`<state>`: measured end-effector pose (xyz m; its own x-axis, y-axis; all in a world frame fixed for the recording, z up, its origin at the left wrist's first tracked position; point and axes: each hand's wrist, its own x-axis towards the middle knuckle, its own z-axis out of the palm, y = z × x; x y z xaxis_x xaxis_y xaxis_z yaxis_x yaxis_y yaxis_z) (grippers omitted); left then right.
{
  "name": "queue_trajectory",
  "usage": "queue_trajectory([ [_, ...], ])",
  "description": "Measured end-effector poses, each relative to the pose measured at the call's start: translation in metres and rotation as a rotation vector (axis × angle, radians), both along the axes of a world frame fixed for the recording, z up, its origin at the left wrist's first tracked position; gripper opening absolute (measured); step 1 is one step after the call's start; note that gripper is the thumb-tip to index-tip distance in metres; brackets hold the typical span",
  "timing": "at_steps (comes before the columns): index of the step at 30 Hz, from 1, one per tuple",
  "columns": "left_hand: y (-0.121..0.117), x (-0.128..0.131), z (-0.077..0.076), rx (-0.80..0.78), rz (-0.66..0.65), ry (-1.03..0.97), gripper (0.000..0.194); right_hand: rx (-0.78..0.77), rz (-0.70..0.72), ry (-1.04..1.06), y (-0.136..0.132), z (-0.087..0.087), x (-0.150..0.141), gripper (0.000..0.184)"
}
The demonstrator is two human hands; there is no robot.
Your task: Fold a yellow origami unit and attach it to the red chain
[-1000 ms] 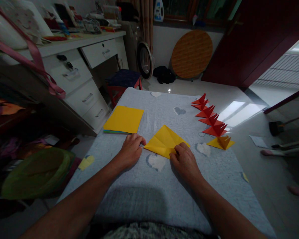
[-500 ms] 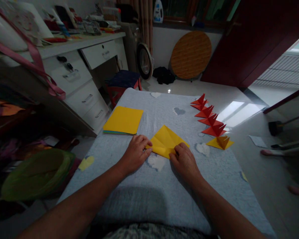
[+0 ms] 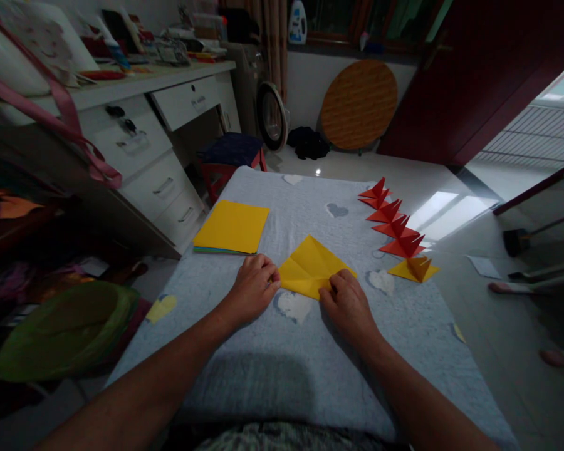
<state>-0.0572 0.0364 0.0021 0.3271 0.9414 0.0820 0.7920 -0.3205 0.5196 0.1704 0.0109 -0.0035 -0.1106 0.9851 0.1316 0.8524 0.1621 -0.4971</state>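
Note:
A creased sheet of yellow origami paper [image 3: 310, 266] lies on the cloth-covered table [image 3: 305, 369], its near edge folded up. My left hand [image 3: 256, 285] pinches the paper's left corner between thumb and fingers. At the near right edge, my right hand [image 3: 350, 300] has its fingers closed on the paper. Left of the sheet sits a stack of square paper [image 3: 232, 227], yellow on top with other colours beneath. Several red folded paper pieces [image 3: 402, 243] form a row on the right, with one yellow folded piece [image 3: 414, 269] at its near end.
A green-lined bin [image 3: 70, 329] stands on the floor at left, below a white desk with drawers [image 3: 138, 141]. A stool [image 3: 232, 153] is beyond the table's far left corner. A person's feet [image 3: 512, 288] show on the floor at right.
My left hand has slid slightly left along the paper to its corner, uncovering more of the sheet. My right hand stays in place.

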Motion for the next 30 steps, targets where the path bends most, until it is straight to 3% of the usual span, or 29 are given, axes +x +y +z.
queue_trajectory([
  [17, 0.0003, -0.0008, -0.0033, 0.017, 0.052, 0.088, 0.013, 0.024, -0.029, -0.047, 0.0007, -0.0007, 0.0018, 0.018],
  [22, -0.0001, 0.0007, -0.0032, 0.022, 0.067, 0.105, 0.009, 0.067, -0.071, 0.04, -0.0003, -0.0039, 0.0019, 0.004],
  [26, -0.0004, 0.0004, -0.0034, 0.023, 0.07, 0.113, 0.007, 0.12, -0.079, 0.107, -0.0017, -0.0042, 0.0019, 0.03],
  [30, -0.001, -0.0014, -0.0052, 0.024, 0.054, 0.104, 0.006, 0.137, 0.022, -0.043, -0.0042, 0.0023, 0.001, 0.02],
])
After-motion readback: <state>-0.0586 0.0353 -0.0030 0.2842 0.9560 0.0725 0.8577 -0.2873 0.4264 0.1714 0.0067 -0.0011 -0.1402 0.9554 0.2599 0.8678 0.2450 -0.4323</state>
